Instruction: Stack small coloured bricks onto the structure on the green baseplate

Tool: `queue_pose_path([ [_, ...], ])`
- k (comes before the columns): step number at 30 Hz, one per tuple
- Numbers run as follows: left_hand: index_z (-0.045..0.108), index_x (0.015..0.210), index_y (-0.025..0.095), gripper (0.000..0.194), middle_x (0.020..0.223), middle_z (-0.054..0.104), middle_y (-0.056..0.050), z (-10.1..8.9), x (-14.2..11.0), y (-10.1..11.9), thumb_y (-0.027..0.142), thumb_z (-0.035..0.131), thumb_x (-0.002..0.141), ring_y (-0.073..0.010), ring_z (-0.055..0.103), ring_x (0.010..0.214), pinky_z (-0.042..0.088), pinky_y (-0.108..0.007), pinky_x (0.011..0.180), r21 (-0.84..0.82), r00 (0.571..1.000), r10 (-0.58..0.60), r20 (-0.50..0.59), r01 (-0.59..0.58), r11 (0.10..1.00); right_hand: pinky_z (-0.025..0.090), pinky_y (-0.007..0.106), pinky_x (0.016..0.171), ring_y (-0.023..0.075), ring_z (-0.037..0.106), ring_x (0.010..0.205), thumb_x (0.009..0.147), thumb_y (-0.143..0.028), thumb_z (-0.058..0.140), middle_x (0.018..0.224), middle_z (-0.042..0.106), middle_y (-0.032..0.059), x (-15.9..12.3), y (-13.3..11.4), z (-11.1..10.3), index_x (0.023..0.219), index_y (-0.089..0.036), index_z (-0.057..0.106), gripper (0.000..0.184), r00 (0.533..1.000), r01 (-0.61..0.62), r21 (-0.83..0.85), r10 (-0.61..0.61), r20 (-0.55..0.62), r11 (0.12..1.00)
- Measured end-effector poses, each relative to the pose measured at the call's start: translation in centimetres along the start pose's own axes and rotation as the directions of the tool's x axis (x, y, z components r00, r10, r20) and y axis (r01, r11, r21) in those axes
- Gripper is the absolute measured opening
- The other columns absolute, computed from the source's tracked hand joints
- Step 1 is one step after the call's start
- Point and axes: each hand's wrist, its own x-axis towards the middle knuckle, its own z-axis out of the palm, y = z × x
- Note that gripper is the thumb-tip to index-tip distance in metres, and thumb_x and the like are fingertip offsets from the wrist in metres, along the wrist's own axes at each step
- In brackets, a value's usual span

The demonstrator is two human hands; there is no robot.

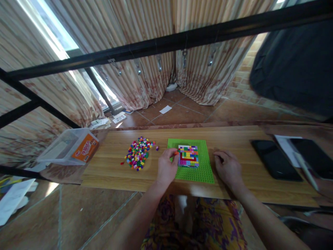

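Note:
A green studded baseplate (pixel 208 170) lies on the wooden board, bearing a square build of multicoloured toy bricks (pixel 188 156). My left hand (pixel 168 166) is over the plate's left side, thumb and forefinger pinching a small orange-red brick (pixel 176 152) at the build's left edge. Whether that brick touches the build is hard to tell. To the right of the plate, my right hand (pixel 228 169) rests on the board with its fingers loosely curled in; nothing shows in them. Left of my left hand lies a heap of loose bricks (pixel 139 152), with a purple brick (pixel 157 148) apart from it.
A clear plastic box (pixel 65 146) with an orange label stands at the board's left end. On the right lie a black phone (pixel 275 159), a second dark device (pixel 312 156), white paper (pixel 283 146) and a pen (pixel 307 170). A black metal bar (pixel 161 45) crosses beyond the board.

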Motion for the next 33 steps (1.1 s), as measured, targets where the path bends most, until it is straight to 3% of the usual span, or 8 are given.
queue_pose_path([
  [4,0.061,0.107,0.021,0.023,0.103,0.07,-0.006,0.9,-0.4,-0.1,0.013,0.059,0.086,-0.0178,0.068,0.096,0.055,-0.035,0.09,-0.06,0.999,-0.026,-0.031,0.024,0.998,0.05,0.038,0.087,0.022,0.062,0.088,0.089,-0.026,0.049,0.093,0.069,0.009,0.0,0.1,0.0,0.089,-0.019,0.071,0.023,1.0,0.003,0.007,-0.003,-0.001,1.0],
  [9,0.057,0.12,0.021,0.036,0.101,0.069,-0.006,2.1,-0.9,-0.5,0.014,0.061,0.085,-0.0164,0.067,0.097,0.054,-0.034,0.092,-0.135,0.992,-0.077,-0.099,0.064,0.989,0.049,0.037,0.086,0.022,0.061,0.089,0.089,-0.027,0.049,0.094,0.069,0.0092,0.0,0.1,0.0,0.089,-0.019,0.07,0.023,1.0,0.004,0.003,-0.005,0.006,1.0],
  [14,0.06,0.118,0.02,0.038,0.097,0.07,-0.004,3.1,-0.9,-0.6,0.015,0.065,0.081,-0.0151,0.067,0.092,0.053,-0.033,0.09,-0.206,0.973,-0.141,-0.184,0.102,0.973,0.049,0.037,0.085,0.0221,0.061,0.087,0.089,-0.027,0.049,0.092,0.069,0.0091,0.0,0.1,-0.1,0.088,-0.018,0.07,0.023,1.0,0.001,-0.008,-0.001,0.006,1.0],
  [19,0.061,0.115,0.019,0.037,0.093,0.071,-0.003,2.6,-0.7,-0.3,0.013,0.066,0.078,-0.0139,0.067,0.084,0.054,-0.029,0.082,-0.232,0.969,-0.184,-0.163,0.143,0.962,0.05,0.038,0.086,0.022,0.062,0.087,0.088,-0.027,0.05,0.092,0.069,0.0088,0.0,0.1,-0.1,0.087,-0.019,0.07,0.022,1.0,0.007,0.009,-0.007,0.0,1.0],
  [33,0.063,0.116,0.024,0.037,0.099,0.072,-0.003,1.4,-0.3,0.3,0.008,0.058,0.083,-0.0164,0.068,0.092,0.055,-0.035,0.092,-0.008,0.999,0.008,-0.046,-0.008,1.0,0.05,0.037,0.085,0.0218,0.062,0.087,0.089,-0.027,0.05,0.093,0.069,0.0092,0.1,0.0,-0.2,0.088,-0.018,0.071,0.023,1.0,0.002,-0.009,-0.002,0.007,1.0],
])
